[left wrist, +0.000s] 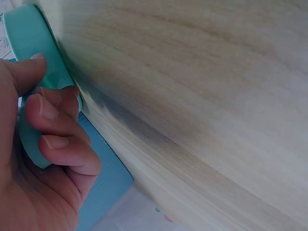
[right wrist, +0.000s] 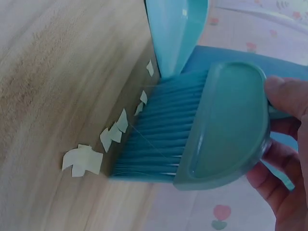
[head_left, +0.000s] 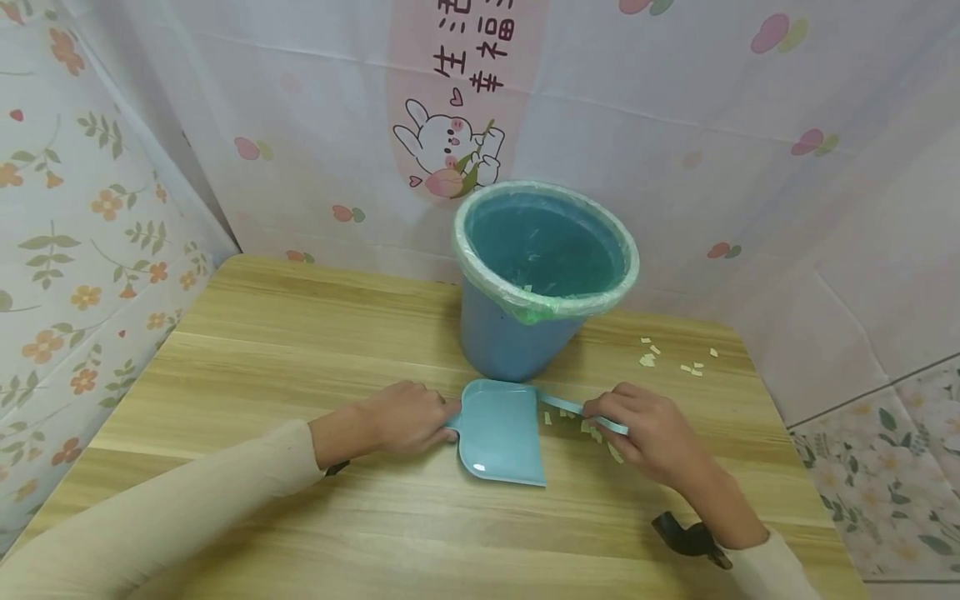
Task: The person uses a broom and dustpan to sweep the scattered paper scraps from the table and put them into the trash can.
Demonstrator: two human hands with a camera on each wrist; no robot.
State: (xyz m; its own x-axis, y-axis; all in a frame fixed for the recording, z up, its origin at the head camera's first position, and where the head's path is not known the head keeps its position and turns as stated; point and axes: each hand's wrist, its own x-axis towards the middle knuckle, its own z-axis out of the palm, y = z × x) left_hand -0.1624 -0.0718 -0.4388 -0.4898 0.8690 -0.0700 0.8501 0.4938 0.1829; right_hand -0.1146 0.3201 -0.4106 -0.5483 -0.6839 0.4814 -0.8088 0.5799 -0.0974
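My left hand point(head_left: 408, 418) grips the handle of a light-blue dustpan point(head_left: 501, 433), which lies on the wooden table with its straight edge facing right. Fingers curl round that handle in the left wrist view. To the right, my right hand point(head_left: 651, 429) holds a matching hand brush point(right wrist: 228, 127) by its handle. The blue bristles point(right wrist: 161, 127) reach the table, their upper end by the dustpan's corner. Small pale-yellow paper scraps point(right wrist: 83, 160) lie in a row along the bristle tips, between brush and pan edge.
A blue bin point(head_left: 510, 333) with a clear liner stands just behind the dustpan, with a few scraps inside. Several more paper scraps point(head_left: 647, 360) lie on the table point(head_left: 330, 333) right of the bin. Patterned curtains point(head_left: 300, 150) hang along the back and left.
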